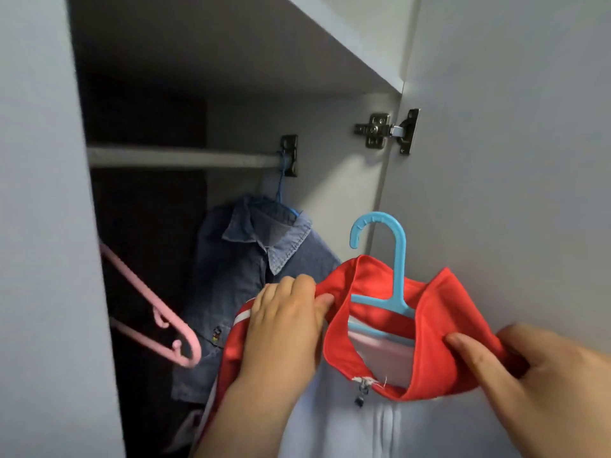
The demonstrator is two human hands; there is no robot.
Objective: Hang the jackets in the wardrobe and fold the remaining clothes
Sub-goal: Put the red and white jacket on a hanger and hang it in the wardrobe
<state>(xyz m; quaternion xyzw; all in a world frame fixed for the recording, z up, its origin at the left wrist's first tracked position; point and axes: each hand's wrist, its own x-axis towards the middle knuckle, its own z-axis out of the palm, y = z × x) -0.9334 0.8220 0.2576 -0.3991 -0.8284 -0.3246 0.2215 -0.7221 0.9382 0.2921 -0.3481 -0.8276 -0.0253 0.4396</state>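
Between the two hands hangs a red and white jacket point(380, 342) on a blue hanger point(386, 285), held up in front of the open wardrobe point(330, 160). On the jacket's left shoulder the left hand point(284, 322) grips the red cloth, fingers curled over it. At the other side the right hand point(542, 375) pinches the red collar between thumb and fingers. Above both grips the hanger's hook stands free — it touches nothing. Higher up and to the left of the left hand runs the rail point(182, 157), well apart from the hook. From the rail's right end hangs a denim jacket point(244, 279), just behind the left hand. Left of that hand a pink hanger point(158, 312) juts out, tilted.
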